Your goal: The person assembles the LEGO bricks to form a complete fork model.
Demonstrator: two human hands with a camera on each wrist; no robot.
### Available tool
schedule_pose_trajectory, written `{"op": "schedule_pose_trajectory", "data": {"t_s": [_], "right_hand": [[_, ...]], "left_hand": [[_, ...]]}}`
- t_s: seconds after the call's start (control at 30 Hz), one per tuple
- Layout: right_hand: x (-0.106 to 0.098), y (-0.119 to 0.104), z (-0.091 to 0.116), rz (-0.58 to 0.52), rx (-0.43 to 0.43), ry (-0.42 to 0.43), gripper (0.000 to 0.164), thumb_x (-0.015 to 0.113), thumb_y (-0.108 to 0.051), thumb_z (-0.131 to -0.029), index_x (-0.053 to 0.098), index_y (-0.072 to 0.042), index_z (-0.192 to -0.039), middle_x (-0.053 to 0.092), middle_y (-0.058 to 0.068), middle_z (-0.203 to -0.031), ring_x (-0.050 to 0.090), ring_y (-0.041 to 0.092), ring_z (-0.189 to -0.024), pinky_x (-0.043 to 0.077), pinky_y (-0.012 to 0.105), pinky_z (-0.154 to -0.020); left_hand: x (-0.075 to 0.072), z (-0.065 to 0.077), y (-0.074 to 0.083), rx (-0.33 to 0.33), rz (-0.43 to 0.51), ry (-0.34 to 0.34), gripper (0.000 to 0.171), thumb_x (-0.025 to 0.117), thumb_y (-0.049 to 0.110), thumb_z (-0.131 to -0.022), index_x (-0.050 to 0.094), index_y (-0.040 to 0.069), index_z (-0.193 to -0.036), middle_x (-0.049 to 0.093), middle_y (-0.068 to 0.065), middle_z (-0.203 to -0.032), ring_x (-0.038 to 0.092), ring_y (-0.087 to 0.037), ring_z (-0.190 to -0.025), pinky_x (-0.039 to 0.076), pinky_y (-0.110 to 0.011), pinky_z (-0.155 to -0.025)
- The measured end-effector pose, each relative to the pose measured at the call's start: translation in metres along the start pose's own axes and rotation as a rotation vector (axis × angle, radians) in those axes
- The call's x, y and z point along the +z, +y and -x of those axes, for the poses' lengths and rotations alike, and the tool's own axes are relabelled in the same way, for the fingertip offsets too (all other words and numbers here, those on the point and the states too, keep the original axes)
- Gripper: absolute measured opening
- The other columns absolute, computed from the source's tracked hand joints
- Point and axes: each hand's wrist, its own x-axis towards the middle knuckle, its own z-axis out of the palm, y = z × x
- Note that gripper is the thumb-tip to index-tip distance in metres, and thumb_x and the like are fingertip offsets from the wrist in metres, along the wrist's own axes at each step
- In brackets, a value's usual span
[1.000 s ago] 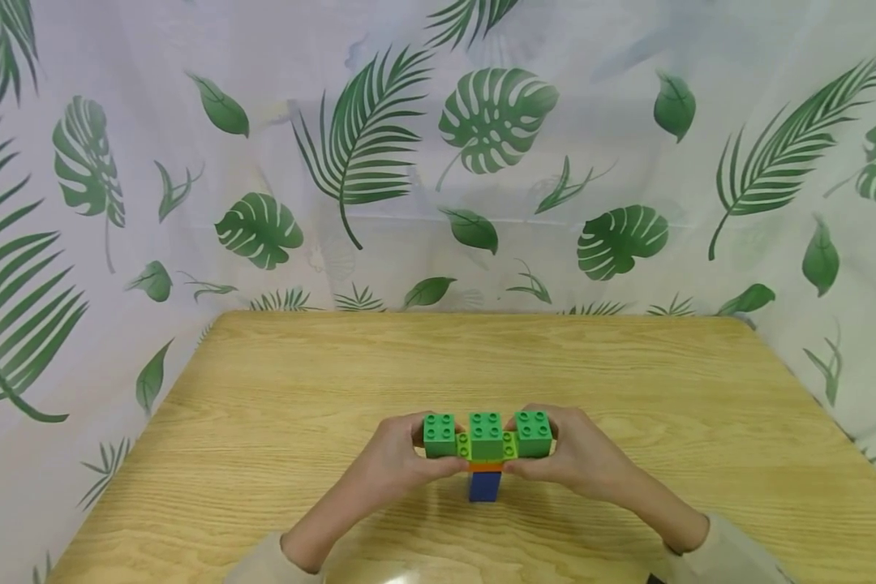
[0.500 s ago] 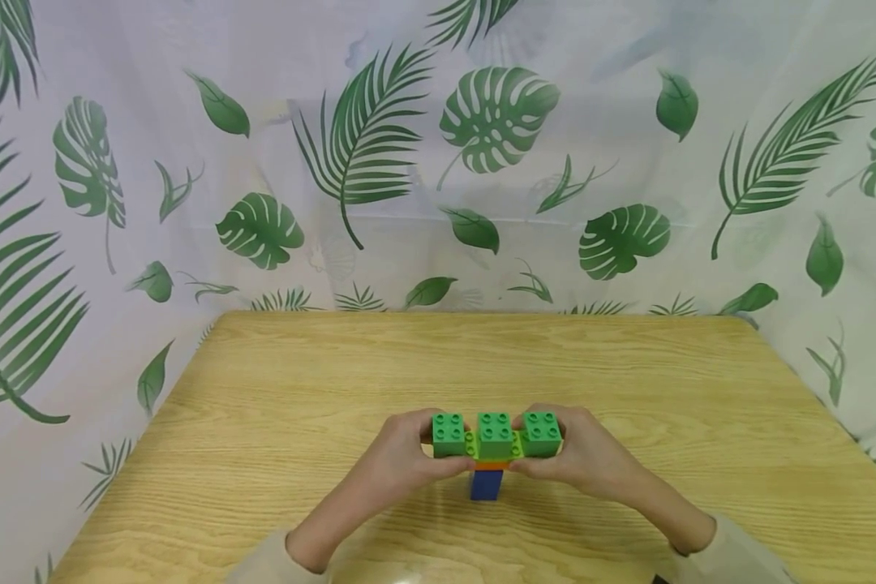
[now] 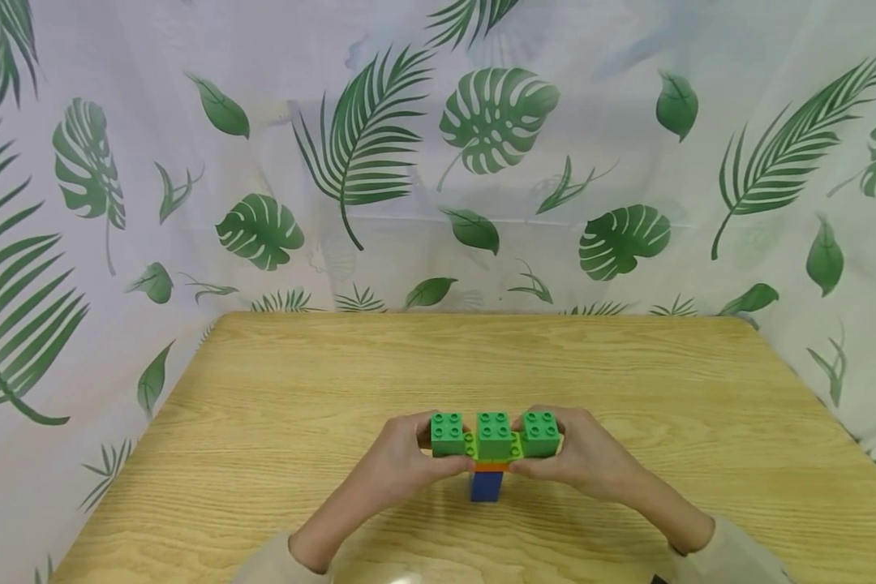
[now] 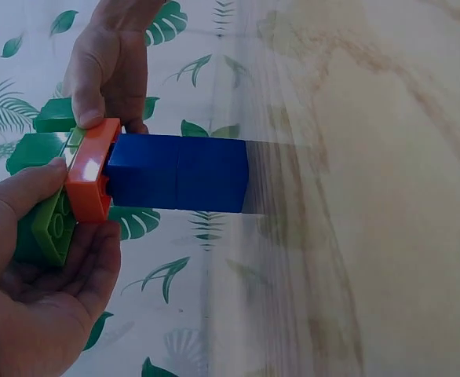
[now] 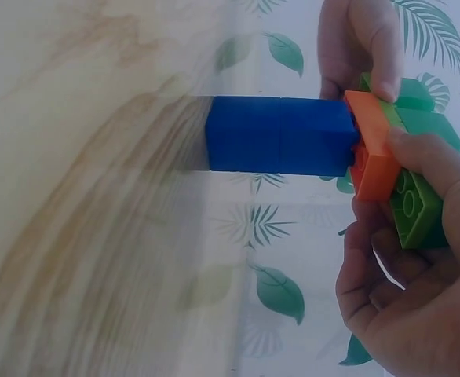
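A toy building-brick structure (image 3: 493, 442) stands upright on the table between both hands. Its column is two stacked blue bricks (image 4: 179, 173). Above them sits an orange brick (image 5: 371, 145), tilted a little against the blue column in the wrist views. Light green bricks (image 4: 53, 228) span sideways over the orange one, and three green bricks (image 3: 447, 434) sit in a row on top. From the left side my left hand (image 3: 412, 454) grips the upper part, its thumb near the orange brick. My right hand (image 3: 580, 454) grips the right end likewise. Fingers partly hide the light green bricks.
The wooden table (image 3: 336, 365) reaches back to a white curtain (image 3: 394, 268) printed with green leaves, which also rises along both sides. A small dark object (image 3: 657, 579) shows at the lower edge near the right sleeve (image 3: 730, 556).
The upper bricks and both hands have shifted slightly right over the first half second, while the blue column's foot has stayed nearly in place. Since then almost nothing has moved.
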Motion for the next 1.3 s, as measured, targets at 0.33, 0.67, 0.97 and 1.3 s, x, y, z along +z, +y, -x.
{"op": "schedule_pose_trajectory", "data": {"t_s": [0.33, 0.67, 0.97, 1.3], "right_hand": [[0.003, 0.003, 0.001, -0.005, -0.050, 0.006, 0.036, 0.089, -0.019, -0.084, 0.068, -0.004, -0.109, 0.072, 0.001, -0.100, 0.064, 0.008, -0.083, 0.056, 0.026, -0.068], [0.005, 0.009, 0.000, -0.076, -0.077, -0.011, 0.032, 0.087, -0.013, -0.085, 0.068, -0.002, -0.107, 0.071, 0.001, -0.095, 0.063, 0.008, -0.076, 0.055, 0.027, -0.063], [0.005, 0.010, 0.001, -0.064, -0.036, 0.003, 0.032, 0.088, -0.015, -0.084, 0.068, -0.002, -0.107, 0.072, 0.002, -0.097, 0.066, 0.009, -0.078, 0.056, 0.027, -0.065], [0.007, 0.006, 0.004, -0.038, -0.016, 0.027, 0.033, 0.088, -0.018, -0.084, 0.068, -0.003, -0.107, 0.071, 0.001, -0.096, 0.064, 0.008, -0.079, 0.056, 0.026, -0.066]], "left_hand": [[0.001, 0.000, -0.002, 0.005, 0.002, 0.000, 0.036, 0.086, 0.020, -0.088, 0.073, 0.008, -0.119, 0.074, 0.002, -0.106, 0.069, -0.012, -0.095, 0.055, -0.023, -0.078], [0.000, 0.000, -0.003, -0.011, -0.002, -0.003, 0.033, 0.085, 0.022, -0.088, 0.073, 0.010, -0.116, 0.074, 0.004, -0.103, 0.068, -0.013, -0.094, 0.055, -0.025, -0.077], [0.002, -0.003, -0.003, 0.000, -0.020, -0.006, 0.031, 0.086, 0.019, -0.087, 0.073, 0.007, -0.113, 0.074, 0.004, -0.098, 0.067, -0.012, -0.089, 0.054, -0.024, -0.074], [0.003, -0.002, -0.003, -0.034, 0.000, -0.017, 0.036, 0.085, 0.019, -0.088, 0.070, 0.006, -0.118, 0.073, 0.000, -0.105, 0.067, -0.014, -0.095, 0.055, -0.026, -0.077]]}}
